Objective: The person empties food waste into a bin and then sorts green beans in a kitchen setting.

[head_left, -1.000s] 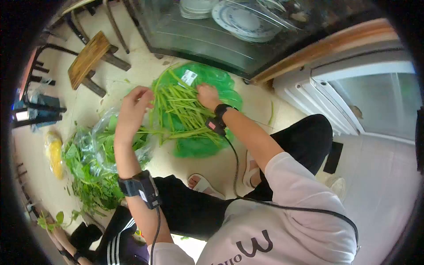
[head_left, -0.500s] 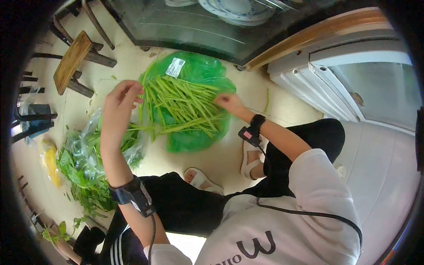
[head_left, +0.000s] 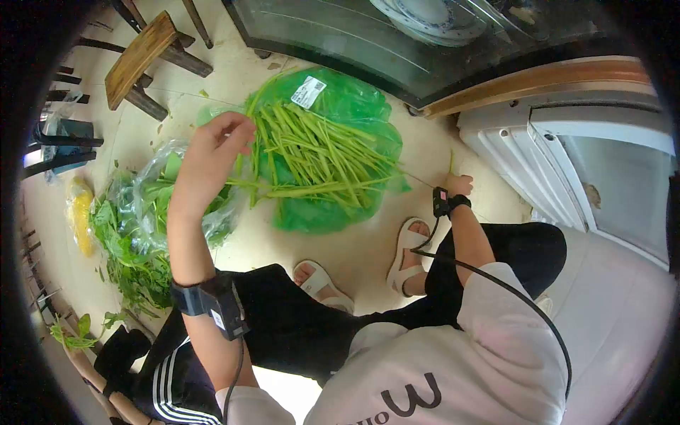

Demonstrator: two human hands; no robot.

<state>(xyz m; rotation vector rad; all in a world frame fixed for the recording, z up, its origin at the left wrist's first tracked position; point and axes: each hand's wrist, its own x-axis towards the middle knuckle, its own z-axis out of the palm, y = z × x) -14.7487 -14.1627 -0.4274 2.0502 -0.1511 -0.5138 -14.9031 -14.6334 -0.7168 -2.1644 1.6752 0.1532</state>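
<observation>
My left hand (head_left: 221, 145) hovers by the left edge of a pile of green vegetable stems (head_left: 312, 152), its fingers loosely bent and no object visible in them. The stems lie on a green plastic bag (head_left: 304, 221) with a white label (head_left: 308, 92), spread on the floor. To the right of the bag, my right hand (head_left: 460, 185) is low at the floor with curled fingers. A thin green stem (head_left: 451, 161) sticks out from its fingertips. Leafy greens (head_left: 134, 283) and a clear plastic bag (head_left: 152, 177) lie below and left of my left hand.
A wooden stool (head_left: 142, 60) stands at upper left, and a yellow bagged item (head_left: 81, 216) lies at far left. A glass-fronted cabinet (head_left: 340, 49) with plates and a white appliance (head_left: 567, 149) border the floor. At lower left, another person's hand (head_left: 74, 354) holds leafy greens.
My right hand has moved from the pile's right edge to the loose stem on the floor. My left hand stays beside the pile. The view has shifted.
</observation>
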